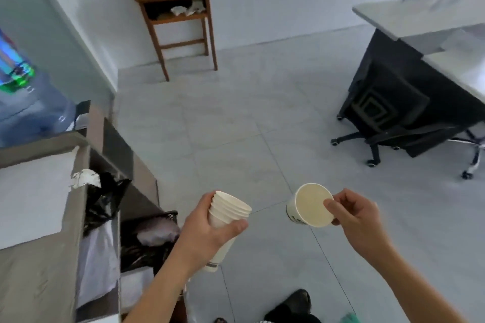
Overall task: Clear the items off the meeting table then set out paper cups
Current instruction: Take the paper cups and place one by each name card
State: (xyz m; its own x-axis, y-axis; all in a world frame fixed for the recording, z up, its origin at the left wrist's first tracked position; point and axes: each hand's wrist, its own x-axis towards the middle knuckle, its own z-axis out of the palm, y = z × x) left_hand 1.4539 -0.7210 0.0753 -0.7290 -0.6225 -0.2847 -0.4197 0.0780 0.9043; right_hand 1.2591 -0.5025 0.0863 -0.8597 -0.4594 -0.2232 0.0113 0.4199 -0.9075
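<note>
Head view: both hands are out over the floor (236, 126); the cups are in the air, not yet on any desk.
Far left: water bottle (34, 110), blurred; black bin bag (105, 199) below it.
Left hand (207, 231): grip curled round the cup stack (231, 214), thumb across the wall. Cup count is unclear.
Single cup (309, 204): on its side, mouth toward the camera, near the stack but apart from it.
Right hand (359, 217): grip pinching the single cup's rim.
Handling: thin paper, probably very light and easy to crush. Hold by the wall under the rim with a light squeeze.
Far right: desk (393, 16), top cut off and blurred; can't tell what's on it.
</note>
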